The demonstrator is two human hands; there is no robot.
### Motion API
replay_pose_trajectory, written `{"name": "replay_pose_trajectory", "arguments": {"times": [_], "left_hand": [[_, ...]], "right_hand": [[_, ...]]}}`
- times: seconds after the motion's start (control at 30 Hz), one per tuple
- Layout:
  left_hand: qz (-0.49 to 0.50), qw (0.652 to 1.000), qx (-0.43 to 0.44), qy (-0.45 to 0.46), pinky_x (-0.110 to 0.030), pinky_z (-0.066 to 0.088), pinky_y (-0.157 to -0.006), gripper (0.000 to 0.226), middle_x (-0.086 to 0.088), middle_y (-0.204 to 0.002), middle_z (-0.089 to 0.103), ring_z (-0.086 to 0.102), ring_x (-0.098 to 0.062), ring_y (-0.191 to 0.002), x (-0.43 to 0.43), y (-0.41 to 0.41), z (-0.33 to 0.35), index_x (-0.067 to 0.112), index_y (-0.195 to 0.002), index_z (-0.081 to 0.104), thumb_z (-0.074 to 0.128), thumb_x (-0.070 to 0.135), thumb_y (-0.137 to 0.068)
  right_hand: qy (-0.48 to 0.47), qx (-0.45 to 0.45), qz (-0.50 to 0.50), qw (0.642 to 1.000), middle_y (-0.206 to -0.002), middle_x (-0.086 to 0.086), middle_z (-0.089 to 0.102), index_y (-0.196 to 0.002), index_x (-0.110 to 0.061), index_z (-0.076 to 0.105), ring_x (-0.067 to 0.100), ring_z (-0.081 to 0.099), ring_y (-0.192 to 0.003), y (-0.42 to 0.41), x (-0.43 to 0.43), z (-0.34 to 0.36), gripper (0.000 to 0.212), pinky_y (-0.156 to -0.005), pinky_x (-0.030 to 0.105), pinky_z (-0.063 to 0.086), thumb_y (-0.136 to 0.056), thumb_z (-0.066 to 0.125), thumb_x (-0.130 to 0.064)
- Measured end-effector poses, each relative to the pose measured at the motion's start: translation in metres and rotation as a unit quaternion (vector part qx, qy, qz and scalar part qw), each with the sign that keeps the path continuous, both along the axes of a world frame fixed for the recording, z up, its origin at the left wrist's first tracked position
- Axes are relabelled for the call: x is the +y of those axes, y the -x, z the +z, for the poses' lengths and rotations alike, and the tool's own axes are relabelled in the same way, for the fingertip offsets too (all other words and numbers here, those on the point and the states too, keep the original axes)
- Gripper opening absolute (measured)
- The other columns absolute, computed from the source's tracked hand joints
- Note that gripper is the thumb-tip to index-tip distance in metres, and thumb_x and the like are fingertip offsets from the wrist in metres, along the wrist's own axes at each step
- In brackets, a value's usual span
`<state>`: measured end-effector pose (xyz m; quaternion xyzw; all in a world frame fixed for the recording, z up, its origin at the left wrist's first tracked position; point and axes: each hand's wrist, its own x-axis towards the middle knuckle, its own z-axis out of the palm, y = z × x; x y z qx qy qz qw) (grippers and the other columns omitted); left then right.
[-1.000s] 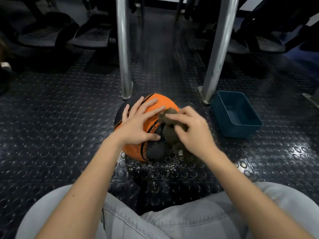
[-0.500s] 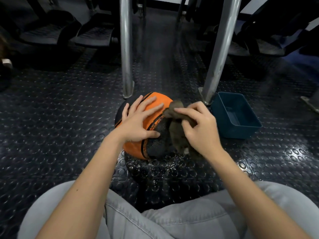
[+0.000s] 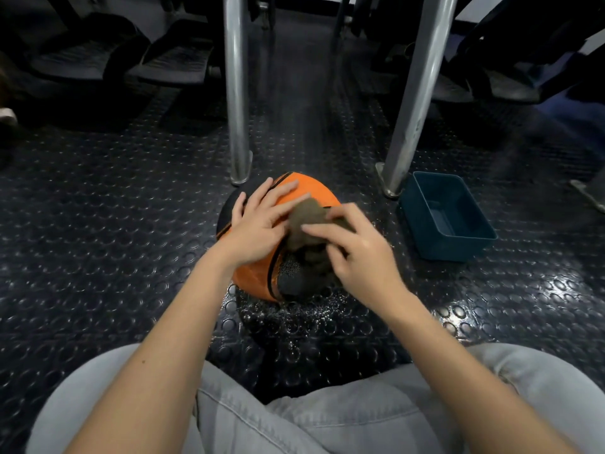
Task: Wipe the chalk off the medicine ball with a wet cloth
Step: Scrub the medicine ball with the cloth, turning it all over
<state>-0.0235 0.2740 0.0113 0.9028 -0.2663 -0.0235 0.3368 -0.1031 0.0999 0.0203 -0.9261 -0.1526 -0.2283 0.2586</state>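
Change: right hand (image 3: pixel 363 257) and cloth (image 3: pixel 309 217) now sit higher on the medicine ball (image 3: pixel 314 188) than before.
Right grip: grasping the cloth.
Left grip: released, left hand (image 3: pixel 258 227) flat on the medicine ball.
Location: medicine ball on the floor (image 3: pixel 131 257), near a blue tub (image 3: pixel 413 217).

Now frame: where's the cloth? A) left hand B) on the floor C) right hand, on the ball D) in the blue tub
C: the right hand grips the cloth against the medicine ball, while the left hand rests flat on the orange panel.
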Motion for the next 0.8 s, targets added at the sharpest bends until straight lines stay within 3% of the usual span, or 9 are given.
{"name": "replay_pose_trajectory", "arguments": {"times": [0.1, 0.2, 0.3, 0.37, 0.47, 0.53, 0.63, 0.73, 0.8], "left_hand": [[-0.005, 1.0, 0.002, 0.014, -0.032, -0.015, -0.111, 0.036, 0.035, -0.141, 0.015, -0.003, -0.001, -0.143, 0.0, -0.001, 0.0, 0.054, -0.127, 0.031, 0.043, 0.037, -0.098], [-0.011, 1.0, 0.006, 0.012, -0.033, -0.016, -0.111, 0.038, 0.031, -0.145, 0.017, -0.004, -0.002, -0.144, -0.003, -0.002, 0.002, 0.053, -0.128, 0.03, 0.045, 0.031, -0.1], [-0.001, 1.0, 0.006, 0.023, -0.033, -0.017, -0.111, 0.039, 0.028, -0.149, 0.019, -0.004, -0.002, -0.144, -0.002, -0.002, 0.002, 0.054, -0.126, 0.031, 0.044, 0.028, -0.1], [0.012, 0.999, 0.0, 0.034, -0.033, -0.017, -0.111, 0.038, 0.031, -0.145, 0.02, -0.003, -0.001, -0.144, 0.0, -0.001, 0.002, 0.055, -0.124, 0.031, 0.044, 0.028, -0.1], [0.021, 0.999, -0.01, 0.025, -0.032, -0.015, -0.111, 0.04, 0.027, -0.15, 0.021, -0.002, -0.002, -0.144, -0.003, 0.001, 0.001, 0.056, -0.124, 0.03, 0.042, 0.027, -0.1], [0.011, 1.0, -0.009, 0.024, -0.033, -0.016, -0.111, 0.04, 0.025, -0.152, 0.021, -0.002, -0.002, -0.144, -0.004, 0.0, 0.001, 0.054, -0.126, 0.031, 0.043, 0.026, -0.1], [0.007, 0.999, -0.001, 0.032, -0.034, -0.016, -0.111, 0.04, 0.024, -0.151, 0.022, -0.002, -0.002, -0.144, -0.005, -0.002, 0.002, 0.052, -0.128, 0.034, 0.045, 0.027, -0.1], [0.015, 0.999, -0.008, 0.037, -0.034, -0.017, -0.111, 0.037, 0.029, -0.147, 0.022, -0.001, -0.002, -0.144, -0.003, -0.005, 0.0, 0.053, -0.127, 0.034, 0.043, 0.029, -0.1], [0.026, 0.999, -0.014, 0.043, -0.034, -0.015, -0.111, 0.034, 0.035, -0.14, 0.02, 0.0, -0.002, -0.144, 0.0, -0.005, -0.003, 0.056, -0.123, 0.033, 0.043, 0.033, -0.1]], "right_hand": [[0.053, 0.02, 0.022, 0.998, -0.107, 0.007, 0.059, -0.096, -0.02, 0.073, 0.031, 0.056, -0.084, 0.002, -0.001, -0.017, 0.037, -0.067, 0.043, 0.052, -0.079, 0.044, -0.004], [0.043, 0.075, -0.053, 0.995, -0.102, 0.005, 0.059, -0.09, -0.019, 0.074, 0.032, 0.055, -0.085, 0.003, -0.023, -0.022, 0.036, -0.066, 0.043, 0.05, -0.076, 0.053, 0.008], [0.095, 0.131, -0.139, 0.977, -0.104, 0.004, 0.054, -0.097, -0.02, 0.074, 0.03, 0.052, -0.095, 0.004, -0.035, -0.016, 0.034, -0.071, 0.043, 0.048, -0.082, 0.056, 0.004], [0.06, 0.064, -0.126, 0.988, -0.106, 0.005, 0.056, -0.1, -0.02, 0.073, 0.029, 0.054, -0.096, 0.002, -0.029, -0.008, 0.035, -0.071, 0.041, 0.051, -0.081, 0.056, 0.005], [0.04, -0.06, -0.019, 0.997, -0.106, 0.009, 0.06, -0.1, -0.017, 0.072, 0.03, 0.056, -0.089, -0.001, -0.003, -0.005, 0.034, -0.07, 0.037, 0.05, -0.081, 0.05, 0.0], [0.063, -0.045, 0.006, 0.997, -0.108, 0.01, 0.061, -0.1, -0.017, 0.072, 0.032, 0.056, -0.084, 0.001, 0.0, -0.02, 0.036, -0.063, 0.039, 0.052, -0.079, 0.053, 0.005], [0.052, 0.037, -0.07, 0.995, -0.109, 0.008, 0.059, -0.098, -0.015, 0.073, 0.032, 0.055, -0.089, -0.004, -0.03, -0.033, 0.038, -0.063, 0.042, 0.052, -0.077, 0.057, 0.012], [0.083, 0.139, -0.208, 0.965, -0.107, 0.005, 0.053, -0.104, -0.018, 0.071, 0.031, 0.052, -0.101, -0.008, -0.05, -0.031, 0.037, -0.072, 0.042, 0.049, -0.086, 0.049, 0.005], [0.021, 0.061, -0.175, 0.983, -0.106, 0.005, 0.054, -0.103, -0.017, 0.071, 0.03, 0.055, -0.099, -0.008, -0.035, -0.02, 0.037, -0.072, 0.039, 0.049, -0.084, 0.048, 0.004]]}}
